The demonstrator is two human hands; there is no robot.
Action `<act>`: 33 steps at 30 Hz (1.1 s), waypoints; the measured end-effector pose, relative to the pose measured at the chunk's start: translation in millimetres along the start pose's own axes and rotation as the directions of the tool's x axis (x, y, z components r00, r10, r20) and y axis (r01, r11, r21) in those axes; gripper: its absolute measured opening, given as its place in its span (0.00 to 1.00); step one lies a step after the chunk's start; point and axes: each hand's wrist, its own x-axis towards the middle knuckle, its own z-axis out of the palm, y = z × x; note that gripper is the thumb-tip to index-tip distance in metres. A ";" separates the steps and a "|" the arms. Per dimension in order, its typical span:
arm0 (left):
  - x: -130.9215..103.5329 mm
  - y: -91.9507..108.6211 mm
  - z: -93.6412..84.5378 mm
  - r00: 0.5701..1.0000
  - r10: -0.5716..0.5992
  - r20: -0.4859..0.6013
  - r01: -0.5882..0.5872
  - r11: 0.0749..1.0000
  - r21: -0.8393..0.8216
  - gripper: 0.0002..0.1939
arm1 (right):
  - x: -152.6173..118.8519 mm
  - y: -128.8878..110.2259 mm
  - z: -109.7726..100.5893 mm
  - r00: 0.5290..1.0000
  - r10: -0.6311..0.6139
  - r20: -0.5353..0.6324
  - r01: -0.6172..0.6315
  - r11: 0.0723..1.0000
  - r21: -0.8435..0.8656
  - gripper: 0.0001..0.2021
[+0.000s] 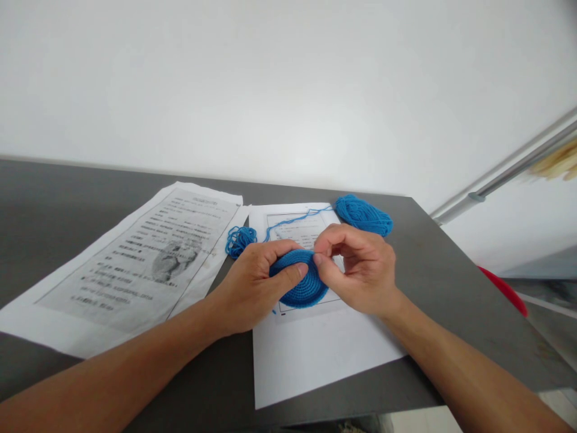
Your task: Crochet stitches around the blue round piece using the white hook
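A round blue crocheted piece is held above a printed sheet. My left hand grips its left side, thumb on top and fingers at the far edge and beneath. At the piece's upper right edge, the thumb and index finger of my right hand are pinched together; what lies between those fingertips is too small to make out. Blue yarn runs from behind my left hand across the sheet towards a yarn skein. A loose tangle of blue yarn lies just beyond my left hand.
One printed paper lies under my hands on the dark grey table. Another, creased sheet with a picture is at the left. A white wall rises behind the table. Beyond the right edge are a red object and a metal rail.
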 end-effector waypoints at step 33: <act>1.6 1.5 0.2 1.000 0.008 0.030 -0.010 0.999 0.042 0.14 | 1.5 -2.6 -1.3 0.999 0.024 0.024 -0.024 1.000 -0.021 0.07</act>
